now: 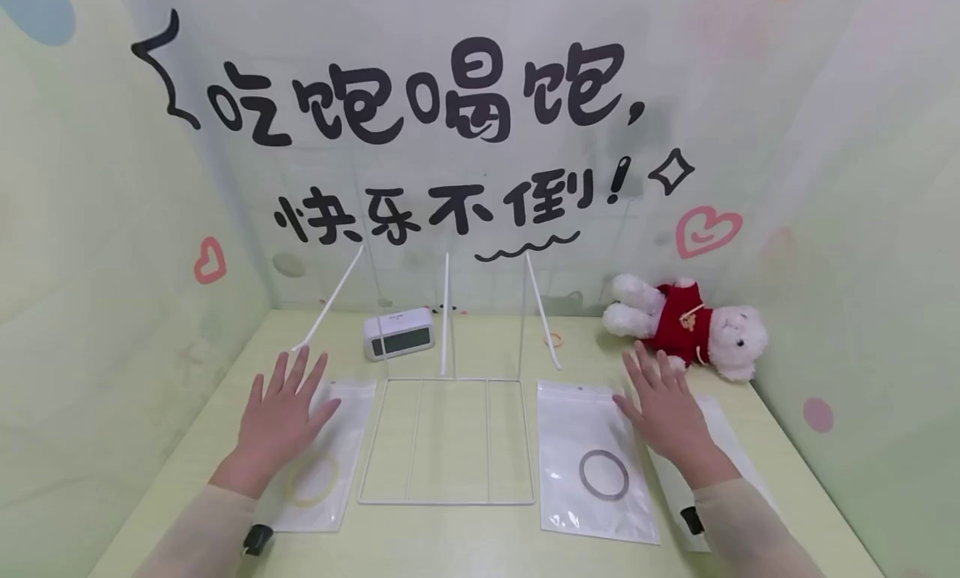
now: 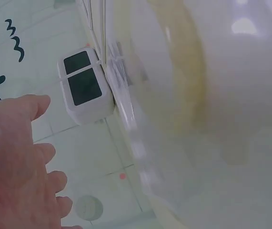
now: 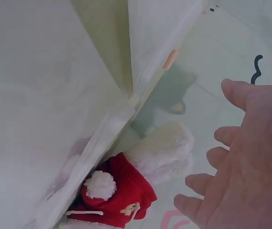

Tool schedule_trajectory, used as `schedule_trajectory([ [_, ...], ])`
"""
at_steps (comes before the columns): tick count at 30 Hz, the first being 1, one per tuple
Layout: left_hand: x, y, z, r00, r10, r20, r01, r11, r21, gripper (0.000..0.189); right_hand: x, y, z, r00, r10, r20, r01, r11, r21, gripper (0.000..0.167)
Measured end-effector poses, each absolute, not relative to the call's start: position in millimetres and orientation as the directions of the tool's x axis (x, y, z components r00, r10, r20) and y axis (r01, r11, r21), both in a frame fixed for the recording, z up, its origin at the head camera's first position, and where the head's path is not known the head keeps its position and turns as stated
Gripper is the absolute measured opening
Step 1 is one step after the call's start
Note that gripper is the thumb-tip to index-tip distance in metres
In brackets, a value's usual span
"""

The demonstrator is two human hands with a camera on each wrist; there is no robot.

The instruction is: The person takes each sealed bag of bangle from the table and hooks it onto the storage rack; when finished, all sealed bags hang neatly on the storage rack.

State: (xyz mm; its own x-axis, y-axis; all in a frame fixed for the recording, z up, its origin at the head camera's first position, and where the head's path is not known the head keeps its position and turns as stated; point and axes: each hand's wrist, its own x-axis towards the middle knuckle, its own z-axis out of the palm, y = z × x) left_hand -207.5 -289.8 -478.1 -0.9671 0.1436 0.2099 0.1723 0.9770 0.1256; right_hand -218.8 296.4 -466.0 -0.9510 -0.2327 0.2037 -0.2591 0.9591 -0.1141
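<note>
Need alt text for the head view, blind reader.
A person's two hands, fingers spread, flank a white wire rack. Clear plastic bags beside it show a yellow ring left, gray ring right; farther back are a white clock and red-clad plush toy.

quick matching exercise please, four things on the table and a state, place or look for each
1. clock
2. plush toy
3. wire rack
4. grey ring

A. lying down in a red top
B. within a bag's outline, right of the rack
C. has a dark screen
D. made of thin white bars

Pairs: 1-C, 2-A, 3-D, 4-B
</note>
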Motion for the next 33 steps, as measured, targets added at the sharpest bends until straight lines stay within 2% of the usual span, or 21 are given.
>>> schedule_trajectory([
  [6,-204,-301,-487,-0.962,0.197,0.191,0.212,0.975,0.062,0.079,-201,269,-469,-0.897,-0.366,0.247,-0.401,0.91,-0.109,0.069],
  [14,-206,-315,-499,-0.958,0.213,0.191,0.231,0.97,0.08,0.062,-182,231,-478,-0.816,-0.497,0.293,-0.556,0.814,-0.167,0.039],
  [18,-210,-327,-500,-0.958,0.202,0.203,0.238,0.955,0.174,0.057,-179,221,-483,-0.766,-0.572,0.293,-0.636,0.74,-0.218,0.03],
  [22,-215,-342,-498,-0.966,0.171,0.193,0.225,0.925,0.306,0.054,-177,214,-485,-0.717,-0.642,0.271,-0.696,0.679,-0.233,0.03],
  [28,-226,-362,-500,-0.95,0.22,0.223,0.288,0.892,0.348,0.049,-176,203,-483,-0.692,-0.686,0.227,-0.722,0.648,-0.243,0.031],
  [33,-238,-375,-503,-0.958,0.21,0.197,0.276,0.866,0.416,0.048,-174,195,-482,-0.67,-0.706,0.229,-0.742,0.629,-0.233,0.033],
])
